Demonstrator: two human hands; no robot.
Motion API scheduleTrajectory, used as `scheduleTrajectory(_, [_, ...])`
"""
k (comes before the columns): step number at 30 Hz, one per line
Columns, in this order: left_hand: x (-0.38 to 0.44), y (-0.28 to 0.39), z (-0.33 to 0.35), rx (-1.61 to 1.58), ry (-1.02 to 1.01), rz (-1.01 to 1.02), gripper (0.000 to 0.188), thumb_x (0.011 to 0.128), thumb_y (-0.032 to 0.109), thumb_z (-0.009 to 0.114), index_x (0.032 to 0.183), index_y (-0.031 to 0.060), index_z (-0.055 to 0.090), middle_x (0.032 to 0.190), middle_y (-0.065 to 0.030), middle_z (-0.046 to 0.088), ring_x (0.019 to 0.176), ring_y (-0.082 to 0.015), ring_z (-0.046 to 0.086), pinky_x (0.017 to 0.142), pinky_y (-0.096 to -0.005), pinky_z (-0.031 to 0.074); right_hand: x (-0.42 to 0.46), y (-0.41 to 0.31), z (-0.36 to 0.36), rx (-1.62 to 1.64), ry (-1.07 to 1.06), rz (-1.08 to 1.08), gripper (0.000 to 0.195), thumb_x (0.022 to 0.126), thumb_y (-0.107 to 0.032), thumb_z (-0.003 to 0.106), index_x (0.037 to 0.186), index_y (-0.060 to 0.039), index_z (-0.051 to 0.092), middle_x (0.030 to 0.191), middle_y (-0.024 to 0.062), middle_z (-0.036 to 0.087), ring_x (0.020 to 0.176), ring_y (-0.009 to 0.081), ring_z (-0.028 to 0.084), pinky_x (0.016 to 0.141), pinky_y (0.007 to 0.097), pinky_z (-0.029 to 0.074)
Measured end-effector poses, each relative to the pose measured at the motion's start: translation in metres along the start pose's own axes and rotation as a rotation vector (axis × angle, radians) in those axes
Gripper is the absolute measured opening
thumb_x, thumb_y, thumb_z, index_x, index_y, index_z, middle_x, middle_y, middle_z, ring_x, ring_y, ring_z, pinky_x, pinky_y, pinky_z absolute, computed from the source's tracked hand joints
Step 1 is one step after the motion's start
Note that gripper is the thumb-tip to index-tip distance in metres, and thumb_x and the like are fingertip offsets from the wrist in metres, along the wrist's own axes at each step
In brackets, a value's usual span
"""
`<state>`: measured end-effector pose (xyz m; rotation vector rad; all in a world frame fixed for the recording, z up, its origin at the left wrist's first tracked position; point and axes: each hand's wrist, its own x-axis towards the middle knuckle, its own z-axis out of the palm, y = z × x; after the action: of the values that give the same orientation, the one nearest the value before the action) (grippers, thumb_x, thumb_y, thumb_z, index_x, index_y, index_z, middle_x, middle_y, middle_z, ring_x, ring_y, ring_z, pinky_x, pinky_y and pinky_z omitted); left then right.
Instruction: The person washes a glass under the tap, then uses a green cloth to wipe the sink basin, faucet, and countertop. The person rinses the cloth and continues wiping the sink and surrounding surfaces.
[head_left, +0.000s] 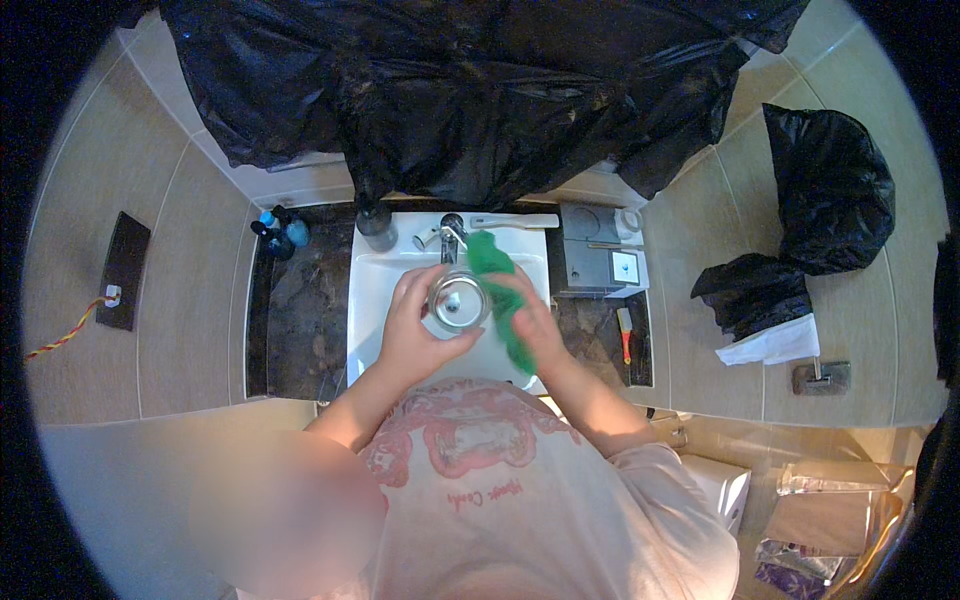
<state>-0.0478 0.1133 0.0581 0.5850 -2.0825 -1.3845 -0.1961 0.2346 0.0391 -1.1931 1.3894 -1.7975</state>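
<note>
Over the white washbasin (367, 300), my left hand (420, 319) grips a clear glass vessel (459, 301) by its side, fingers and thumb spread round it. The round rim faces up toward the camera. My right hand (531, 322) holds a green cloth (495, 262), which hangs down along the palm close to the right side of the glass; both are slightly blurred. Whether cloth and glass touch, I cannot tell. The chrome faucet (450, 232) stands just beyond the glass.
A dark bottle (377, 229) stands at the basin's back left corner, and a white-handled brush or similar tool (514, 221) lies at the back right. Small bottles (281, 234) stand on the dark counter (307, 322). Grey boxes (589, 259) and a red-and-yellow-handled brush (625, 336) are on the right.
</note>
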Motion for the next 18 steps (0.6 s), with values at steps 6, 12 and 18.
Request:
scheduleTrajectory(6, [-0.007, -0.003, 0.001, -0.644, -0.167, -0.105, 0.090, 0.069, 0.007, 0.082, 0.141, 0.0076, 0.027, 0.121, -0.0143, 0.054, 0.111, -0.0242, 0.058, 0.088, -0.0356, 0.054, 0.003, -0.011, 0.010, 0.127, 0.022, 0.032, 0.073, 0.076, -0.037, 0.079, 0.134, -0.0084, 0.045, 0.129, 0.0086, 0.048, 0.120, 0.0208, 0.047, 0.101, 0.0351, 0.038])
scheduleTrajectory(12, [-0.007, -0.009, 0.008, -1.038, -0.193, -0.285, 0.096, 0.074, 0.038, 0.082, 0.145, 0.0123, 0.022, 0.141, -0.0178, 0.041, 0.126, -0.0327, 0.048, 0.100, -0.0436, 0.044, 0.007, -0.006, 0.004, 0.129, 0.068, -0.007, 0.071, 0.075, -0.036, 0.080, 0.130, -0.0082, 0.045, 0.124, 0.0070, 0.049, 0.118, 0.0199, 0.047, 0.100, 0.0340, 0.038])
scheduleTrajectory(18, [-0.004, -0.014, 0.015, -0.240, -0.056, 0.093, 0.102, 0.076, 0.036, 0.078, 0.149, 0.0039, 0.016, 0.143, -0.0167, 0.034, 0.137, -0.0291, 0.030, 0.110, -0.0388, 0.030, -0.006, -0.002, 0.025, 0.165, 0.321, -0.030, 0.067, 0.075, -0.031, 0.080, 0.128, -0.0083, 0.046, 0.124, 0.0079, 0.049, 0.116, 0.0207, 0.048, 0.101, 0.0348, 0.038])
